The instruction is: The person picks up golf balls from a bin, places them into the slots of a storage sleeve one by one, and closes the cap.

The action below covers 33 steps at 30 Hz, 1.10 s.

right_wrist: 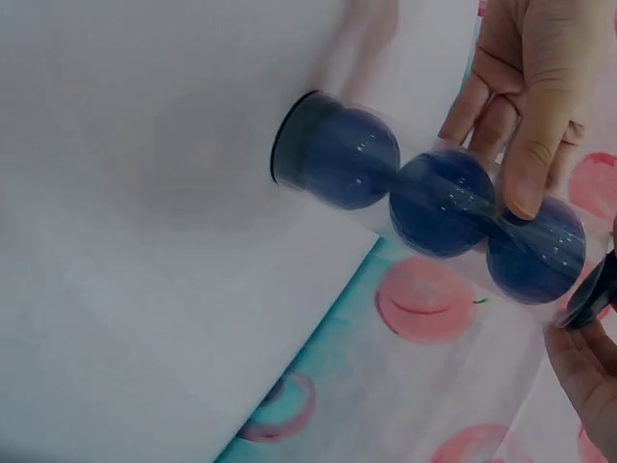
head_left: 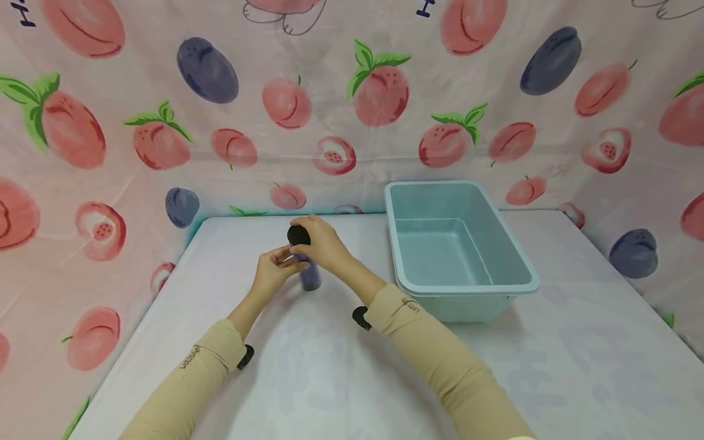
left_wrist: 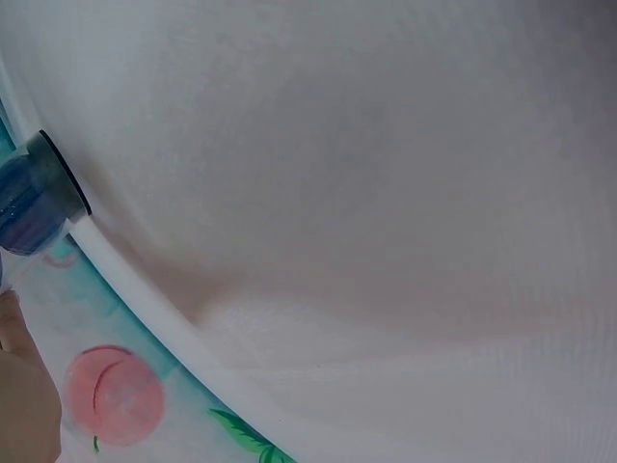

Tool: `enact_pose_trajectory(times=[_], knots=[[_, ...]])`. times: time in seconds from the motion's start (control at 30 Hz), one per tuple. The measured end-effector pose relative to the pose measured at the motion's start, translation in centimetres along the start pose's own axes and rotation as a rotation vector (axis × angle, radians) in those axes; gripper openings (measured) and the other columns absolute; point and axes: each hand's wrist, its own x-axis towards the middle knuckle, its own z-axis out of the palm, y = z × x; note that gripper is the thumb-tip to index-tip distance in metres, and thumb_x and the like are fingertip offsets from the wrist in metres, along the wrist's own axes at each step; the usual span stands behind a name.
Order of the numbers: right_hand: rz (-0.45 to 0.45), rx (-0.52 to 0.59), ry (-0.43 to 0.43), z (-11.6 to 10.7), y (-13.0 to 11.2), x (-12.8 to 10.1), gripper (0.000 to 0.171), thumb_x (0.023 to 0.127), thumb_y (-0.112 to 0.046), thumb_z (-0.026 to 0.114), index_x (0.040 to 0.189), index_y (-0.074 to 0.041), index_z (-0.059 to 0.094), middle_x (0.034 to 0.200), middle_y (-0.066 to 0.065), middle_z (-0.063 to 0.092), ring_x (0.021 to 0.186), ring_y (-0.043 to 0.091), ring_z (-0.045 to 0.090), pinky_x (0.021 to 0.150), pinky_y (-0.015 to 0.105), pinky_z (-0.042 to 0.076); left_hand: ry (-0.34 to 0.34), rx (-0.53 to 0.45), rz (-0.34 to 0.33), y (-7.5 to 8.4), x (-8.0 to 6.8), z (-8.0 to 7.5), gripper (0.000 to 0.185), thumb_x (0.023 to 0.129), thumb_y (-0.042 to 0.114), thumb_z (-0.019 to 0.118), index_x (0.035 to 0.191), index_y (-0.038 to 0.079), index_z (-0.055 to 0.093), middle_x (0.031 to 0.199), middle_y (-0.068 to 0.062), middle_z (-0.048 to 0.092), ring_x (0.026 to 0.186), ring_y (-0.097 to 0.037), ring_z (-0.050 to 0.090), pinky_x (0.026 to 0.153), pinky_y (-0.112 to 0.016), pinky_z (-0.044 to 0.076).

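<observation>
Clear tube (right_wrist: 434,198), three blue balls inside; left hand (right_wrist: 525,87) gripping.

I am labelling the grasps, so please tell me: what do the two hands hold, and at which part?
The left hand grips the clear tube of blue balls around its middle; the right hand holds its black cap at the top end.

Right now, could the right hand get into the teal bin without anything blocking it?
Probably yes: the teal bin sits open-topped just beside the right hand, nothing between them, though that hand currently grips the tube's black cap.
</observation>
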Motion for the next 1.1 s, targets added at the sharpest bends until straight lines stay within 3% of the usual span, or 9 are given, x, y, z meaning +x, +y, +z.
enact_pose_trajectory(times=[0.33, 0.63, 0.93, 1.1], knots=[[0.003, -0.171, -0.166, -1.1, -0.8, 1.4, 0.050, 0.083, -0.021, 0.073, 0.127, -0.003, 0.055, 0.126, 0.012, 0.057, 0.118, 0.025, 0.053, 0.100, 0.035, 0.045, -0.003, -0.012, -0.002, 0.0, 0.0, -0.1, 0.053, 0.081, 0.001, 0.071, 0.130, -0.005, 0.052, 0.134, -0.020, 0.052, 0.117, -0.030, 0.056, 0.087, -0.018, 0.051], [-0.037, -0.319, -0.324, -2.2, -1.5, 2.9, 0.039, 0.080, -0.021, 0.076, 0.110, -0.001, 0.061, 0.109, 0.010, 0.065, 0.099, 0.020, 0.059, 0.086, 0.030, 0.050, -0.031, -0.078, 0.032, -0.1, -0.1, 0.0, 0.052, 0.080, -0.001, 0.071, 0.128, -0.008, 0.053, 0.133, -0.023, 0.052, 0.094, 0.004, 0.065, 0.085, -0.019, 0.052], [-0.074, -0.401, -0.405, -2.5, -1.9, 3.3, 0.035, 0.079, -0.020, 0.076, 0.105, -0.001, 0.061, 0.104, 0.008, 0.065, 0.092, 0.018, 0.059, 0.081, 0.027, 0.049, -0.033, -0.058, 0.037, -0.1, -0.1, -0.1, 0.052, 0.080, 0.001, 0.072, 0.128, -0.007, 0.053, 0.133, -0.023, 0.052, 0.102, -0.004, 0.065, 0.086, -0.020, 0.052], [-0.116, -0.478, -0.447, -2.7, -2.0, 3.4, 0.035, 0.080, -0.023, 0.076, 0.104, -0.002, 0.061, 0.104, 0.008, 0.065, 0.093, 0.019, 0.059, 0.082, 0.028, 0.049, -0.024, -0.075, 0.041, -0.1, -0.2, 0.1, 0.050, 0.080, -0.003, 0.070, 0.126, -0.009, 0.054, 0.130, -0.026, 0.054, 0.096, 0.002, 0.065, 0.085, -0.020, 0.052]])
